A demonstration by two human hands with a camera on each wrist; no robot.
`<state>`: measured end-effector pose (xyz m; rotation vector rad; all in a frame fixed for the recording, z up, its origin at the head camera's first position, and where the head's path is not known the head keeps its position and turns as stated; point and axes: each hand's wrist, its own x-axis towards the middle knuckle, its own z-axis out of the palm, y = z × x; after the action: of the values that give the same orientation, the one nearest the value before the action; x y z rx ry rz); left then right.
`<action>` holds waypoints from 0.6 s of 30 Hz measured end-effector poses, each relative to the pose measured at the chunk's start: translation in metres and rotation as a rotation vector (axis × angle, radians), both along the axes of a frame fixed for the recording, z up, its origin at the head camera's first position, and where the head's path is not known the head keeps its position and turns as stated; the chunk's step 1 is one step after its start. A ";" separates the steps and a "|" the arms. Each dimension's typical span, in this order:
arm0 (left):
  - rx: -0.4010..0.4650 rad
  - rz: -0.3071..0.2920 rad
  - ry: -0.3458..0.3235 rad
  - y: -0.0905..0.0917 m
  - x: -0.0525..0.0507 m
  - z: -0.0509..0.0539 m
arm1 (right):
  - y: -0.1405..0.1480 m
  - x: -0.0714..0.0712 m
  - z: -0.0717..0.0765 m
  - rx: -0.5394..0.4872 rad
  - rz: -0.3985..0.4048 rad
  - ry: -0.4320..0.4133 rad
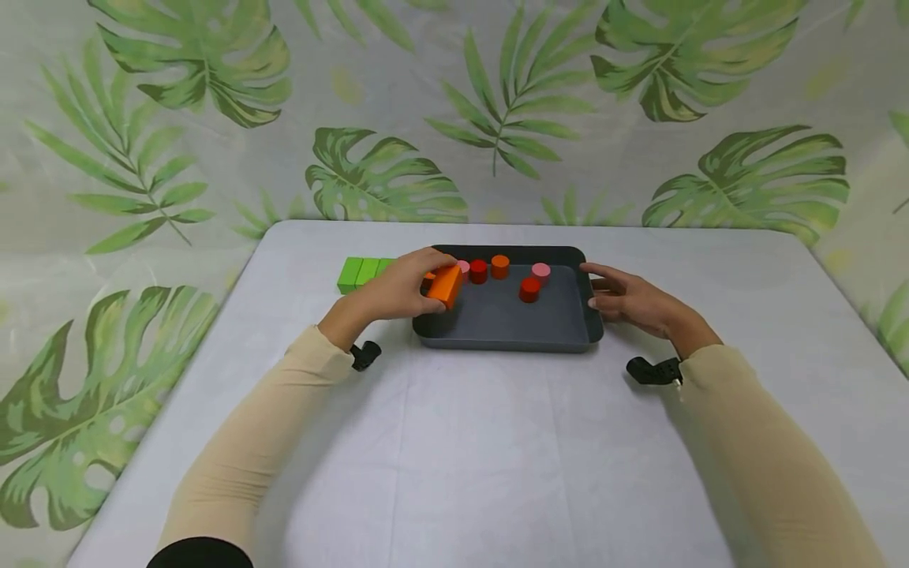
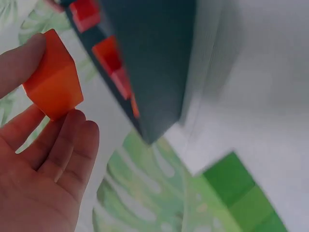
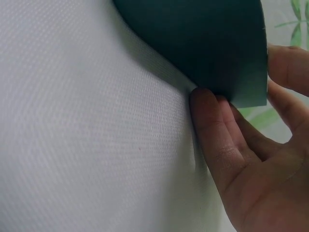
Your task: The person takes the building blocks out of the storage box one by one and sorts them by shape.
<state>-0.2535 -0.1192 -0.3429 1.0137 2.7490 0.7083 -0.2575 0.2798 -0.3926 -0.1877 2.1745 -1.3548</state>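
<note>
In the head view, the left hand [image 1: 400,288] pinches an orange block [image 1: 446,286] over the left side of a dark grey tray [image 1: 497,345]. The left wrist view shows the orange block [image 2: 55,79] between the thumb and fingers of the left hand [image 2: 48,159]. At the tray's right side, the right hand [image 1: 635,304] touches the wall; in the right wrist view the fingertips of the right hand [image 3: 251,150] lie against the tray [image 3: 203,43]. Red cylinders [image 1: 529,289], an orange cylinder [image 1: 500,267] and a pink cylinder [image 1: 541,273] stand in the tray.
Green blocks [image 1: 349,275] stand in a row left of the tray, partly hidden by the left hand. A white cloth [image 1: 483,457] covers the table, and a leaf-patterned sheet [image 1: 511,102] hangs behind it.
</note>
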 end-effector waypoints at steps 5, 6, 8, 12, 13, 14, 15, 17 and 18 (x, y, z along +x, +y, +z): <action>0.065 0.072 0.025 -0.033 0.005 0.013 | 0.001 0.001 -0.001 0.015 0.000 0.008; 0.073 0.094 0.028 -0.042 0.005 0.015 | 0.001 0.001 -0.001 0.017 0.001 0.009; 0.086 0.147 0.021 -0.060 0.007 0.017 | 0.002 0.001 0.000 0.016 0.004 0.005; 0.095 0.259 0.008 -0.094 0.013 0.020 | 0.000 0.000 0.001 0.020 0.014 0.003; 0.097 0.276 0.006 -0.102 0.014 0.020 | 0.000 0.000 0.001 0.022 0.015 0.004; 0.096 0.291 0.008 -0.109 0.015 0.020 | 0.000 0.000 0.001 0.024 0.015 0.005; 0.092 0.302 0.009 -0.114 0.015 0.020 | 0.000 0.000 0.001 0.025 0.015 0.006; 0.082 0.316 0.009 -0.124 0.017 0.019 | -0.001 0.000 0.000 0.023 0.015 0.007; 0.078 0.319 0.009 -0.128 0.017 0.019 | -0.001 0.000 0.000 0.022 0.015 0.007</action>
<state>-0.2363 -0.2470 -0.3241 0.5938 2.9450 0.8595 -0.2574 0.2792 -0.3925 -0.2008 2.1884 -1.3232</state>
